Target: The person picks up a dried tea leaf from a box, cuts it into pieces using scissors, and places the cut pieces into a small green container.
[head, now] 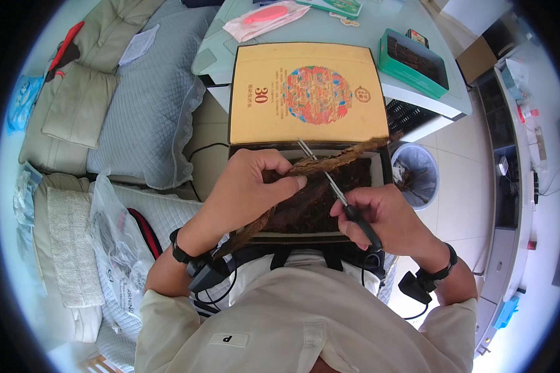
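Note:
My left hand (256,186) pinches a long strip of dried brown leaf or bark (354,154) between thumb and fingers. The strip stretches past the hand to the upper right, and a brown end also shows below the wrist. My right hand (378,214) grips black-handled scissors (336,189), whose blades point up and left and cross the strip close to my left thumb. Beneath both hands, an open box (382,168) holds dark brown shredded or leafy material (308,210). Its yellow lid (256,126), with a round colourful print, is folded back against the table.
A glass table (378,16) stands ahead, bearing a green tin (413,79) of dark brown pieces and a pink item (266,14) on a wrapper. Right of the box is a waste bin (415,177). To the left are a quilted sofa (154,93) and a clear plastic bag (121,252).

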`<act>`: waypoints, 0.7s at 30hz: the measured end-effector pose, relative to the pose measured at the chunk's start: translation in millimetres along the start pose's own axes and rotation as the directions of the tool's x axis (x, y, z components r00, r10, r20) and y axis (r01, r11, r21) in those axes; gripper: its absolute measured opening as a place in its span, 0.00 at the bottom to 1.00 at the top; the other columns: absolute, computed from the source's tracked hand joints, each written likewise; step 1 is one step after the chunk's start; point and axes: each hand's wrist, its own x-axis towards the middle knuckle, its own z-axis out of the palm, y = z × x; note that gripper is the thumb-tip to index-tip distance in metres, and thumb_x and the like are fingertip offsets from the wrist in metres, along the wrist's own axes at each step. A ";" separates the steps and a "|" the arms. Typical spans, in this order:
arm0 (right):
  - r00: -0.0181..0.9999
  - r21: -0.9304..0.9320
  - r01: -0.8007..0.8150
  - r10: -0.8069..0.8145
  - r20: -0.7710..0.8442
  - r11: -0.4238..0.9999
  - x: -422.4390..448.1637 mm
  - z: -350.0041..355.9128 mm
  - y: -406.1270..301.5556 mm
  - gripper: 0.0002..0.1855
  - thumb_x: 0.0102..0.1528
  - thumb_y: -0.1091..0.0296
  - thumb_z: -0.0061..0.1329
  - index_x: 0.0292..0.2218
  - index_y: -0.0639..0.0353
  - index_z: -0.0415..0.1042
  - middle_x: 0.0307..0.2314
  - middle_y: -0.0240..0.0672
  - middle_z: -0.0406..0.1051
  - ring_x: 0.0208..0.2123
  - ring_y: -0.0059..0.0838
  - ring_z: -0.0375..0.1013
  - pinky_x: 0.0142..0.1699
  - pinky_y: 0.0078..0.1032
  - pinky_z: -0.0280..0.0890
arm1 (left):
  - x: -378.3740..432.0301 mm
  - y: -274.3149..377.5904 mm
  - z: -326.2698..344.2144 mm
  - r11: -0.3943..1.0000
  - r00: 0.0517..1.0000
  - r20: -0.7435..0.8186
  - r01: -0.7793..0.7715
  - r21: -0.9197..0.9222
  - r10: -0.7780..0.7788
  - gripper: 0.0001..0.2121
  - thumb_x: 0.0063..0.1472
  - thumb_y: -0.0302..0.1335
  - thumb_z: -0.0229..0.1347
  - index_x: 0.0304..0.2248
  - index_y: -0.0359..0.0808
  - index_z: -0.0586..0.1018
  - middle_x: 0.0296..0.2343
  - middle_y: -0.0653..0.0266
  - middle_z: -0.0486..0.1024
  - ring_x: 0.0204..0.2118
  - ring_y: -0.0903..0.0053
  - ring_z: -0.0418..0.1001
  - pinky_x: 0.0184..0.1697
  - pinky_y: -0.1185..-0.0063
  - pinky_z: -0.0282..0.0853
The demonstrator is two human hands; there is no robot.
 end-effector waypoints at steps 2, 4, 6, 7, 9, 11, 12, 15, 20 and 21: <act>1.000 -0.056 0.014 -0.014 -0.004 0.998 3.9 -3.5 -4.6 0.08 0.53 0.78 0.54 0.36 0.72 0.73 0.22 0.29 0.72 0.21 0.12 0.68 0.25 0.15 0.64 | 3.7 -0.1 -1.9 1.000 1.000 -0.010 0.008 -0.025 -0.009 0.10 0.60 0.22 0.61 0.23 0.31 0.73 0.21 0.80 0.66 0.25 0.95 0.61 0.25 0.87 0.56; 1.000 -0.118 0.018 -0.019 -0.006 0.993 8.0 -7.7 -7.1 0.07 0.53 0.78 0.54 0.35 0.72 0.73 0.20 0.30 0.71 0.18 0.14 0.68 0.23 0.16 0.63 | 8.1 0.3 -4.0 0.998 0.999 -0.004 0.033 -0.049 -0.033 0.09 0.60 0.22 0.61 0.24 0.31 0.74 0.21 0.81 0.67 0.25 0.95 0.62 0.26 0.88 0.57; 1.000 -0.086 0.007 -0.009 -0.020 0.996 13.5 -10.7 -7.7 0.07 0.53 0.80 0.52 0.36 0.72 0.72 0.21 0.30 0.71 0.17 0.14 0.68 0.23 0.15 0.63 | 10.7 0.3 -5.9 0.998 1.000 0.001 0.022 -0.060 -0.022 0.09 0.61 0.22 0.60 0.24 0.31 0.75 0.22 0.81 0.68 0.25 0.95 0.63 0.26 0.88 0.58; 1.000 -0.071 0.001 -0.003 -0.026 0.998 15.9 -12.1 -8.2 0.08 0.53 0.81 0.51 0.37 0.72 0.72 0.21 0.30 0.71 0.17 0.14 0.68 0.23 0.15 0.63 | 11.9 -0.2 -6.5 0.998 1.000 0.004 0.017 -0.066 -0.017 0.08 0.61 0.22 0.60 0.24 0.32 0.75 0.22 0.80 0.69 0.26 0.95 0.63 0.27 0.88 0.58; 0.999 -0.088 -0.044 0.046 0.013 0.995 17.4 -15.2 -14.9 0.08 0.53 0.81 0.51 0.37 0.72 0.72 0.22 0.31 0.72 0.17 0.15 0.69 0.23 0.15 0.64 | 12.9 -3.7 -7.4 0.994 0.999 -0.013 0.041 -0.106 -0.043 0.08 0.61 0.22 0.60 0.25 0.32 0.76 0.22 0.80 0.69 0.26 0.95 0.64 0.28 0.88 0.59; 0.995 -0.095 -0.073 0.078 0.055 0.993 17.9 -17.5 -15.7 0.08 0.53 0.80 0.51 0.37 0.72 0.72 0.23 0.32 0.73 0.18 0.16 0.70 0.24 0.16 0.65 | 12.8 -6.0 -9.4 0.993 0.999 -0.041 0.028 -0.114 -0.033 0.07 0.61 0.22 0.60 0.25 0.31 0.77 0.23 0.80 0.70 0.26 0.95 0.64 0.28 0.88 0.60; 0.993 -0.093 -0.079 0.086 0.076 0.993 15.7 -18.0 -13.4 0.08 0.54 0.80 0.52 0.37 0.72 0.72 0.23 0.32 0.73 0.18 0.16 0.71 0.24 0.16 0.66 | 12.1 -6.2 -10.4 0.995 0.998 -0.059 0.002 -0.102 -0.008 0.07 0.62 0.22 0.60 0.26 0.31 0.77 0.23 0.79 0.71 0.26 0.95 0.64 0.28 0.89 0.60; 0.984 -0.132 -0.098 0.115 0.133 0.986 4.9 -20.5 -9.4 0.09 0.54 0.76 0.58 0.33 0.72 0.71 0.20 0.33 0.71 0.18 0.17 0.71 0.24 0.17 0.64 | 10.2 -8.1 -11.4 0.978 0.995 -0.095 -0.056 -0.203 0.037 0.06 0.62 0.23 0.59 0.28 0.31 0.79 0.24 0.78 0.73 0.26 0.95 0.65 0.28 0.88 0.61; 0.961 -0.210 -0.114 0.161 0.226 0.971 -10.8 -27.7 -2.0 0.14 0.52 0.70 0.63 0.30 0.68 0.71 0.19 0.31 0.73 0.19 0.16 0.72 0.25 0.17 0.65 | 7.3 -6.3 -6.0 0.886 0.993 -0.119 -0.051 -0.462 -0.005 0.06 0.63 0.26 0.59 0.31 0.31 0.81 0.24 0.74 0.77 0.23 0.93 0.69 0.25 0.88 0.62; 0.953 -0.228 -0.120 0.176 0.247 0.966 -14.6 -28.2 -2.2 0.14 0.52 0.69 0.64 0.30 0.67 0.71 0.19 0.30 0.73 0.19 0.16 0.72 0.25 0.16 0.65 | 6.6 -6.5 -8.0 0.878 0.995 -0.092 -0.014 -0.478 -0.034 0.06 0.64 0.26 0.58 0.32 0.31 0.81 0.25 0.73 0.78 0.25 0.91 0.71 0.28 0.87 0.65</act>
